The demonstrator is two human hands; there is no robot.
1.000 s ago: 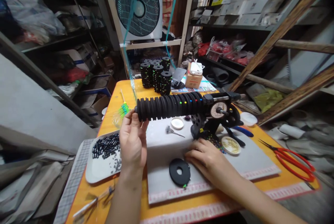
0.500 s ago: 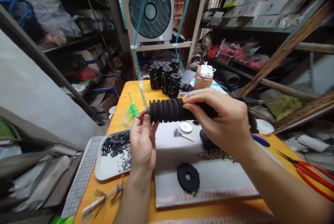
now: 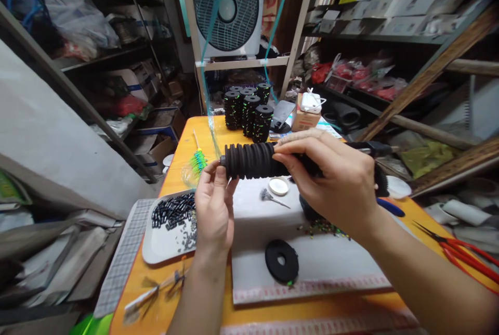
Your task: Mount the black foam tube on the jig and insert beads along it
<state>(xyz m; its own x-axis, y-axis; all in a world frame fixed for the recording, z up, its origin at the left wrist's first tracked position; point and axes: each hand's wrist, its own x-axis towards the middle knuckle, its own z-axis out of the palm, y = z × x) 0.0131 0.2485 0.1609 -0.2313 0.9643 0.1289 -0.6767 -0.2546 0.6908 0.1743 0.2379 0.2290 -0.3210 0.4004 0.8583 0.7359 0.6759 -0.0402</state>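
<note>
A black ribbed foam roll (image 3: 253, 162) lies level across the middle of the head view, with its short narrow tip at the left end. My left hand (image 3: 214, 207) pinches that tip between thumb and fingers. From the right, my right hand (image 3: 331, 176) pinches the roll's upper side with thumb and forefinger and covers part of it. Below the roll, a flat black foam ring (image 3: 281, 275) with a small green bit at its edge rests on a white board (image 3: 331, 267). A small grey brush-like tuft (image 3: 273, 198) lies near a round white lid (image 3: 278, 185).
On the left is a white tray (image 3: 150, 249) of short black tubes. Stacked black spools (image 3: 262, 124) stand at the back beside a small box (image 3: 306, 118). Red-handled pliers (image 3: 458, 249) lie at right. Colourful beads (image 3: 327, 229) are scattered on the board. A box fan (image 3: 228, 7) stands behind.
The view has tilted slightly, so the table items sit a little higher in it. Both hands keep the same grip on the foam roll.
</note>
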